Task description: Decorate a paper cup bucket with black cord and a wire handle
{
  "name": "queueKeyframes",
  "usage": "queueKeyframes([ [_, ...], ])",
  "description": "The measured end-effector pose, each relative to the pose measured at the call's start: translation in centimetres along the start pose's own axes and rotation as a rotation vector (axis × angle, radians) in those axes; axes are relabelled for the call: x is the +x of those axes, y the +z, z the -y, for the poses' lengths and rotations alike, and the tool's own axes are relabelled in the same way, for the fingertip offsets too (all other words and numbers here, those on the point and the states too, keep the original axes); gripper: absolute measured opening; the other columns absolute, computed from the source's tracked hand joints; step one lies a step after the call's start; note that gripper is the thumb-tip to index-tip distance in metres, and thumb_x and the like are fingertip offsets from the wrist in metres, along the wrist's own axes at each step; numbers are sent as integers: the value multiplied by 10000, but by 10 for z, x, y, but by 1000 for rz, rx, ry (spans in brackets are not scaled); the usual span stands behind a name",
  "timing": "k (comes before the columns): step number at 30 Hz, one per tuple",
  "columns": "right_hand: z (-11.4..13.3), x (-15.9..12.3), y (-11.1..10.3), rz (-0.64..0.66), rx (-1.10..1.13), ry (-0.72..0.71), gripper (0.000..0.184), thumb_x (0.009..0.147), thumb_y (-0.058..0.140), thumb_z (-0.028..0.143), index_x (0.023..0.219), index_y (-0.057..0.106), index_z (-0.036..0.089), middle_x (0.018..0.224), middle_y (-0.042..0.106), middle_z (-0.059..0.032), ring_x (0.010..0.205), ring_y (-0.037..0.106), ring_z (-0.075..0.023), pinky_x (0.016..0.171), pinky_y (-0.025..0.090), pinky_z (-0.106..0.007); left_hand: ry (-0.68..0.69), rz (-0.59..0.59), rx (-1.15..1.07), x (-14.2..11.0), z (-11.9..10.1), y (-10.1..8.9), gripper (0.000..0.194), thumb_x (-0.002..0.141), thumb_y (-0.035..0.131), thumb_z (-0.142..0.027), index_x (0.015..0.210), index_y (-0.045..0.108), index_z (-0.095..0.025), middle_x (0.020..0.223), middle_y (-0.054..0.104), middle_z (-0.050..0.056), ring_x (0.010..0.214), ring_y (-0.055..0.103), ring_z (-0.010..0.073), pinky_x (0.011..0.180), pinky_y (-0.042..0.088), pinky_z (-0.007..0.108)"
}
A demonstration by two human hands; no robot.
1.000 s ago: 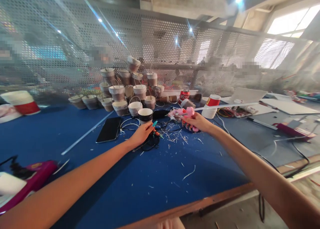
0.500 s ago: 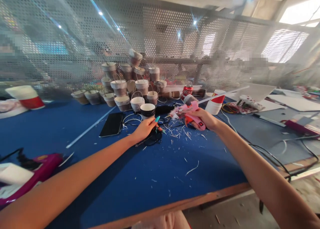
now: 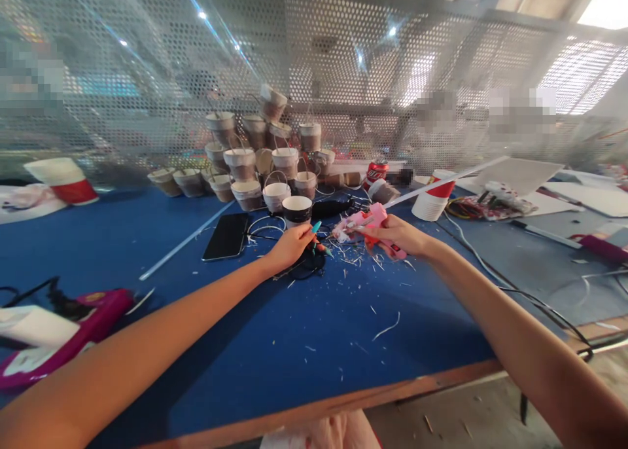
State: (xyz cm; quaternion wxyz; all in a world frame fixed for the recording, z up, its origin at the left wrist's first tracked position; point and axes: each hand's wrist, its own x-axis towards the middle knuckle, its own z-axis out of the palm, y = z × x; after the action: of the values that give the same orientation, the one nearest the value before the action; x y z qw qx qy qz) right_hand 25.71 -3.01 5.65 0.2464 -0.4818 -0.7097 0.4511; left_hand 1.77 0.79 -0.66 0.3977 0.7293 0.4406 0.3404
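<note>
My right hand (image 3: 400,236) grips a pink hot glue gun (image 3: 377,221), its messy, glue-crusted front pointing left. A long whitish glue stick (image 3: 449,182) sticks out from its back, up and to the right. Facing it is my left hand (image 3: 292,247), fingers curled together with teal nails showing; what lies between them, if anything, I cannot make out. Just behind that hand stands a paper cup with a black band (image 3: 297,207), its lower part hidden. Below the hands, thin white strands (image 3: 350,256) and a black cable (image 3: 311,269) lie on the blue tabletop (image 3: 314,331).
Small handled buckets (image 3: 240,165) are stacked behind. A phone (image 3: 226,236) and another glue stick (image 3: 184,243) lie left, with a magenta device (image 3: 105,308) nearer. Nested paper cups (image 3: 432,203), a red can (image 3: 377,172) and cables (image 3: 466,262) are right. A perforated screen (image 3: 343,63) closes the back.
The whole view has shifted slightly, so things sit a little farther right and higher. The glue gun is tilted slightly differently in my right hand; my left hand stays beside the black-banded cup.
</note>
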Motion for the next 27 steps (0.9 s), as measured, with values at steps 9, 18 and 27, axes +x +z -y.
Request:
queueKeyframes([
  [9, -2, 3, 7, 2, -57, 45, 436, 807, 515, 511, 583, 583, 143, 336, 433, 34, 253, 342, -47, 260, 285, -183, 23, 33, 48, -2, -3, -2, 262, 857, 403, -382, 768, 532, -172, 754, 710, 47, 758, 637, 199, 719, 451, 307],
  [18, -8, 5, 5, -15, -105, 85, 446, 806, 524, 517, 555, 561, 151, 345, 444, 19, 263, 360, -50, 239, 276, -172, 18, 35, 33, -3, -5, -1, 269, 864, 401, -389, 727, 500, -179, 755, 703, 49, 760, 637, 193, 711, 450, 301],
  [27, -6, 3, 5, -20, -63, 90, 439, 780, 554, 526, 548, 538, 154, 385, 500, 13, 259, 370, -35, 240, 302, -151, 13, 39, -12, -2, -3, -1, 253, 863, 399, -370, 707, 472, -184, 747, 692, 46, 754, 644, 188, 689, 443, 295],
])
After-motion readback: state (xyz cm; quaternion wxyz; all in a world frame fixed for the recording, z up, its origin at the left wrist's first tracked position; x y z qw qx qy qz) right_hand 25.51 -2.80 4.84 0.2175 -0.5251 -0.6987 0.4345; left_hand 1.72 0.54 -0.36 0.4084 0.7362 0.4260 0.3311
